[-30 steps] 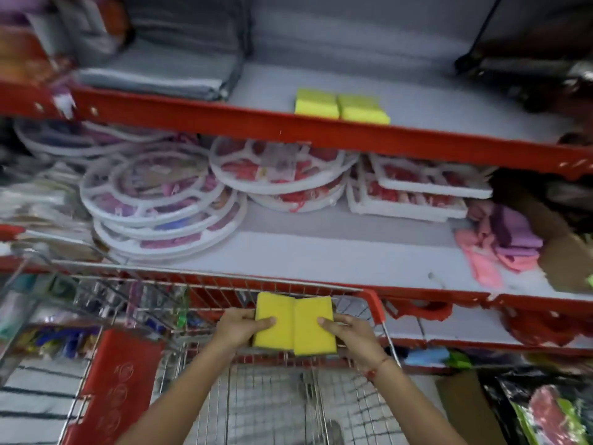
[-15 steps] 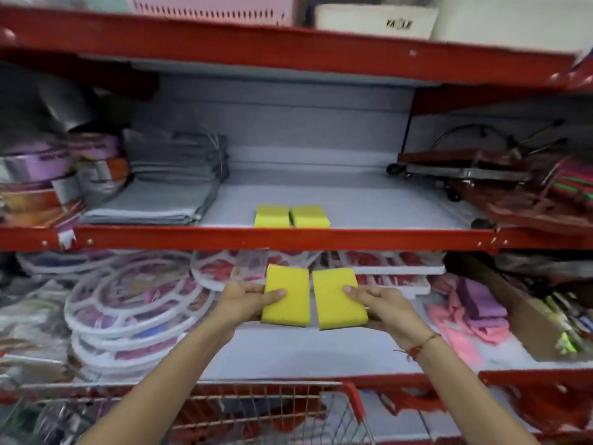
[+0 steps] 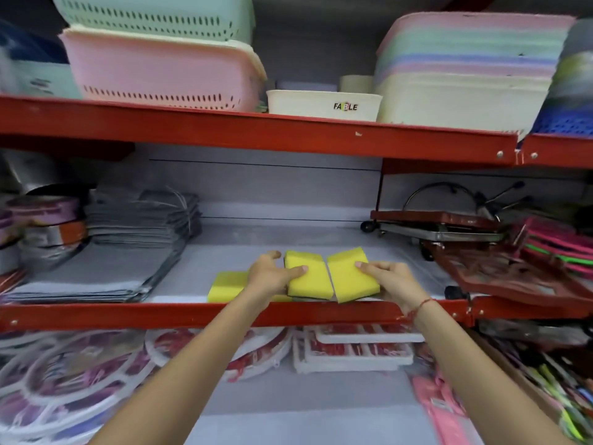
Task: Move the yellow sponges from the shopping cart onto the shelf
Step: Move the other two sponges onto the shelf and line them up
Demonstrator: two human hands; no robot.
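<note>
Both hands carry a yellow sponge each over the shelf's red front lip.

Left hand clasps the left sponge, thumb on top; right hand clasps the right sponge the same way, held side by side, probably for a neat row. Just left of that lip's middle, another sponge already lies on the shelf, beside grey folded cloths.

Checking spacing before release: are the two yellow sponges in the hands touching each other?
Apart. The head view shows a thin pale gap between the left-hand sponge and right-hand sponge.
</note>
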